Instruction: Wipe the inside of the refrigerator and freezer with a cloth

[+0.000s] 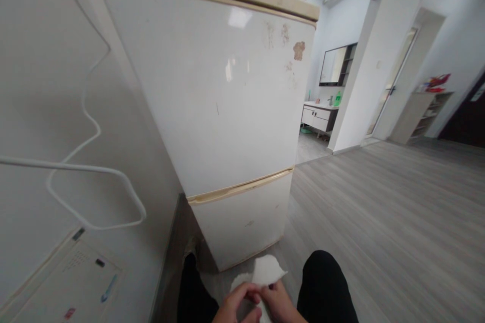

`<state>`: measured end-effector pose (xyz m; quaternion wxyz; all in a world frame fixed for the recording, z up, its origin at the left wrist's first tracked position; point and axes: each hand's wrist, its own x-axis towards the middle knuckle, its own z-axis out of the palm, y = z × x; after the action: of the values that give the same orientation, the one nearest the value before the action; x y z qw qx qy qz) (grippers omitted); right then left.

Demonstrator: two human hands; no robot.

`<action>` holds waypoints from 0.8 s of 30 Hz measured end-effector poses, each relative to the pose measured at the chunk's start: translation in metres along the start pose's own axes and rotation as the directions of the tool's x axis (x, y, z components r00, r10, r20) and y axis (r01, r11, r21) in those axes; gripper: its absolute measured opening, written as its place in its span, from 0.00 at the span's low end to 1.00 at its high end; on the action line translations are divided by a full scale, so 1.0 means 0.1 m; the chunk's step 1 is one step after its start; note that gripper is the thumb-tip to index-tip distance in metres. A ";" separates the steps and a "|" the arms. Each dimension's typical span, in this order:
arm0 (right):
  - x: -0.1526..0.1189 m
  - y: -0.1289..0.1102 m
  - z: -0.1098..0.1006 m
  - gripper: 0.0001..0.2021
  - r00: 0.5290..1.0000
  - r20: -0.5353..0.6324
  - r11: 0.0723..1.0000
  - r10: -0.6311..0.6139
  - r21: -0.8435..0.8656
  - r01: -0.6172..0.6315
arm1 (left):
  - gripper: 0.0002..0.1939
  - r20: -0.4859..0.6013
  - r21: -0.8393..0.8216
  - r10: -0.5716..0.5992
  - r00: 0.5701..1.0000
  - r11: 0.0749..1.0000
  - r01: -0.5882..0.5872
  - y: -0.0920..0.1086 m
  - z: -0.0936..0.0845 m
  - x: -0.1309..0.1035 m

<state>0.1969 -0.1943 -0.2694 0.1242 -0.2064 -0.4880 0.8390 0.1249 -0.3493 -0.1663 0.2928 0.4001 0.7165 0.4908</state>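
Observation:
At the bottom centre, my left hand (239,304) and my right hand (278,303) come together around a crumpled white paper sheet (268,270). The fingers of both hands are closed on it, and its torn-looking edges stick out above and to the left. Just beyond the hands stands a white two-door fridge (227,96) with cream trim. Brown stains and a peeled patch mark the upper right of its top door. Both of its doors are closed.
My black-trousered knees flank the hands. A white cable (94,166) loops at the left, above a wall panel (68,282). Farther right are a washbasin cabinet (318,117), a mirror (332,66), a door and a shelf unit (426,113) on the grey wood-look floor (379,212).

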 end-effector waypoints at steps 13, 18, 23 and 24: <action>-0.09 0.01 -0.02 0.34 0.973 0.204 0.991 0.112 0.055 -0.126 | 0.32 0.064 -0.290 0.062 0.996 0.956 -0.041 0.08 0.02 0.08; -0.09 -0.13 -0.01 0.38 0.989 0.127 0.997 0.081 0.011 -0.083 | 0.33 0.097 -0.401 0.072 0.993 0.916 -0.027 0.20 0.04 0.04; -0.07 -0.16 -0.06 0.38 0.987 -0.103 0.989 0.121 -0.070 -0.128 | 0.33 0.046 -0.332 0.040 0.998 0.943 -0.023 0.20 0.03 0.04; -0.05 -0.13 -0.10 0.37 0.985 -0.116 0.988 0.127 -0.077 -0.136 | 0.31 0.021 -0.290 0.040 0.999 0.957 -0.033 0.21 0.01 0.05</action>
<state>0.2064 -0.1823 -0.2615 0.0865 -0.2896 -0.5008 0.8111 0.1296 -0.3407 -0.1477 0.3487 0.3727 0.6255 0.5902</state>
